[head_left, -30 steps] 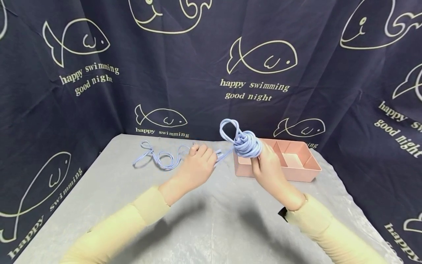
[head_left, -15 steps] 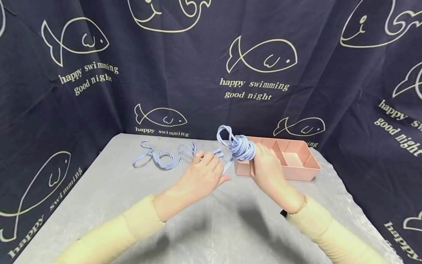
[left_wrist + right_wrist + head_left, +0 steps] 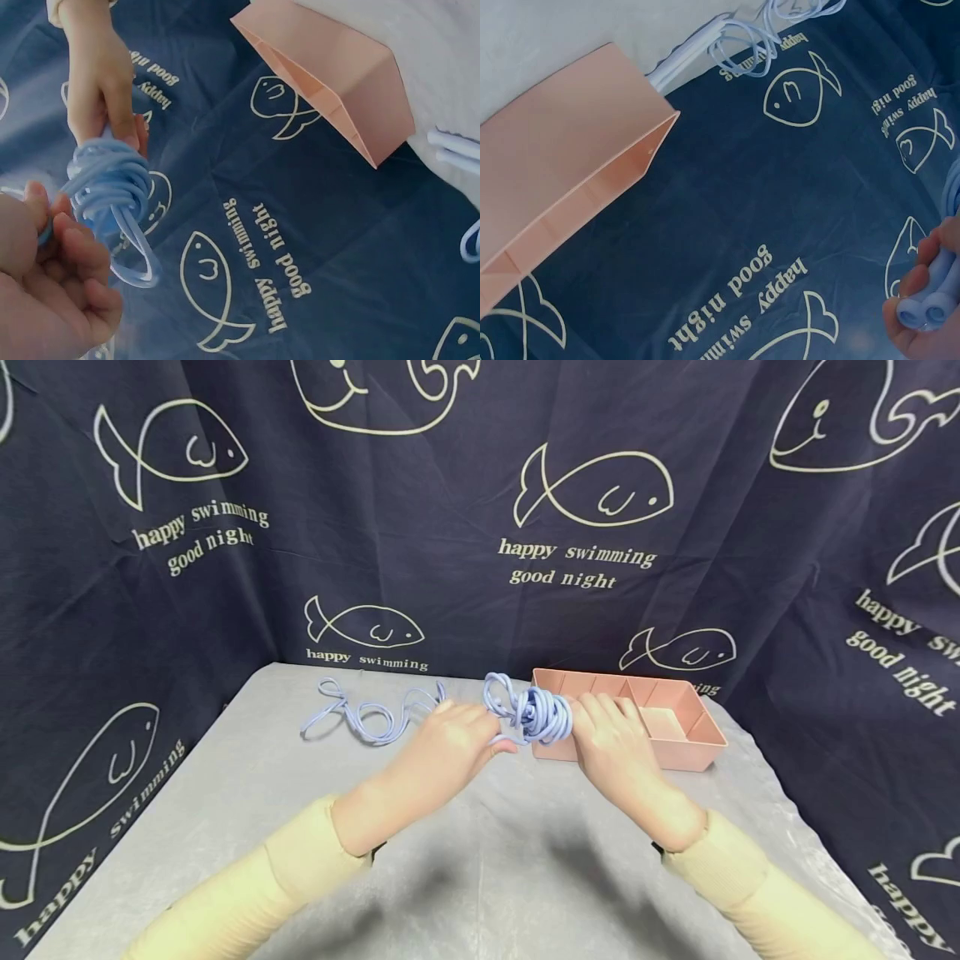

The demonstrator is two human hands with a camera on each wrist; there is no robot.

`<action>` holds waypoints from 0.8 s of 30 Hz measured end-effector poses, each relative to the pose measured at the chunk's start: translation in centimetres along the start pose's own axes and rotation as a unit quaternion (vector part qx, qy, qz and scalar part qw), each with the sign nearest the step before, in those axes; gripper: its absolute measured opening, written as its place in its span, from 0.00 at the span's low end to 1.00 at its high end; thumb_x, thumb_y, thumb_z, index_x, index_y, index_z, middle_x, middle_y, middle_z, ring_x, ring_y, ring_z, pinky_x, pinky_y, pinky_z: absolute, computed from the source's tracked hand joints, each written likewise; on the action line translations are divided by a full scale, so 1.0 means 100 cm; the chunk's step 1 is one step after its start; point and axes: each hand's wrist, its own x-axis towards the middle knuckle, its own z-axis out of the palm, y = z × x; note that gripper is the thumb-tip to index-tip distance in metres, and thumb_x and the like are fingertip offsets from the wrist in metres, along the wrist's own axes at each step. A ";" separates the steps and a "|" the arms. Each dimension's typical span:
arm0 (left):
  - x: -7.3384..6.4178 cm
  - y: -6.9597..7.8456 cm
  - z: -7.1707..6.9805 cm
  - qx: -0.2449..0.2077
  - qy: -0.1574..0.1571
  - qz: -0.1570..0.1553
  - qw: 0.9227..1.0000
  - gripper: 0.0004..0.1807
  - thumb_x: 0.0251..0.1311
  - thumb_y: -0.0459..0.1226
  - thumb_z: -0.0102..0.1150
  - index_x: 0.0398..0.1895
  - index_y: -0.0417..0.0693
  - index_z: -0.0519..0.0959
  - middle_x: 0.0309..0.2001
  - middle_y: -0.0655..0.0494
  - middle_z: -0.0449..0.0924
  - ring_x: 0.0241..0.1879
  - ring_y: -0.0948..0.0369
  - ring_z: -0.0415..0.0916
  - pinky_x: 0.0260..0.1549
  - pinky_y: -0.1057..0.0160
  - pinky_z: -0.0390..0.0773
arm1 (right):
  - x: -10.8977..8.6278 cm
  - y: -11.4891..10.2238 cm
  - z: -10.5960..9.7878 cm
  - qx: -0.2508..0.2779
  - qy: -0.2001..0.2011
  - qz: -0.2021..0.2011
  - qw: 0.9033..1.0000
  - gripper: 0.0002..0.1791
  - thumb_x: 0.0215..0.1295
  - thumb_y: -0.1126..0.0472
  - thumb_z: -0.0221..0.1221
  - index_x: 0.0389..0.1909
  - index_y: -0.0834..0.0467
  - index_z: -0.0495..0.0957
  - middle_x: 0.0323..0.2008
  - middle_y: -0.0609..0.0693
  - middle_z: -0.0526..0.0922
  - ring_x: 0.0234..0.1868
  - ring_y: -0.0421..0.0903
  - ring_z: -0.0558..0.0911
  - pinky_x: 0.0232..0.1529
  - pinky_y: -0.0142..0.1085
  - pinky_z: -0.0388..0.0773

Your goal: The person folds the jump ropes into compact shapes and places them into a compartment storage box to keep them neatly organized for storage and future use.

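My right hand (image 3: 615, 743) grips the two light-blue handles (image 3: 936, 296) of a jump rope (image 3: 546, 716). Its cord is wound in thick turns about them, with a loop (image 3: 139, 262) sticking out. The coil is held up in front of the box. My left hand (image 3: 442, 752) pinches a strand of the cord between thumb and forefinger, right beside the coil in the left wrist view. On the table's far left part lies a second light-blue jump rope (image 3: 378, 731), loosely looped; its handles (image 3: 686, 54) show in the right wrist view.
A pink divided box (image 3: 693, 753) stands at the back right of the grey-covered table (image 3: 480, 877), partly behind the right hand. Dark-blue cloth (image 3: 450, 527) printed with fish and lettering hangs close behind and at both sides.
The coil has come lower and tipped to the left, its loop now nearer the left hand. My left hand has turned and brought its strand up to the coil.
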 end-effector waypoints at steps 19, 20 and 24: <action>0.005 -0.015 0.002 -0.349 -0.056 -0.274 0.894 0.07 0.65 0.33 0.51 0.33 0.43 0.79 0.21 0.58 0.74 0.21 0.66 0.69 0.22 0.69 0.69 | -0.002 0.001 0.003 0.018 0.053 -0.030 0.998 0.11 0.60 0.68 0.44 0.36 0.64 0.75 0.28 0.56 0.75 0.29 0.57 0.74 0.32 0.47 0.66; 0.005 -0.016 0.002 -0.365 -0.057 -0.279 0.887 0.07 0.65 0.32 0.51 0.34 0.42 0.79 0.21 0.57 0.75 0.21 0.65 0.70 0.23 0.69 0.71 | -0.002 0.001 0.003 0.024 0.053 -0.030 0.998 0.11 0.60 0.69 0.44 0.36 0.65 0.75 0.28 0.56 0.75 0.29 0.57 0.74 0.32 0.48 0.66; 0.004 -0.025 0.006 -0.399 -0.039 -0.283 0.871 0.05 0.61 0.32 0.57 0.33 0.39 0.81 0.20 0.54 0.79 0.21 0.64 0.74 0.24 0.68 0.75 | -0.002 0.002 0.002 0.054 0.044 -0.041 0.997 0.11 0.59 0.68 0.45 0.38 0.65 0.74 0.28 0.56 0.74 0.29 0.56 0.72 0.34 0.49 0.66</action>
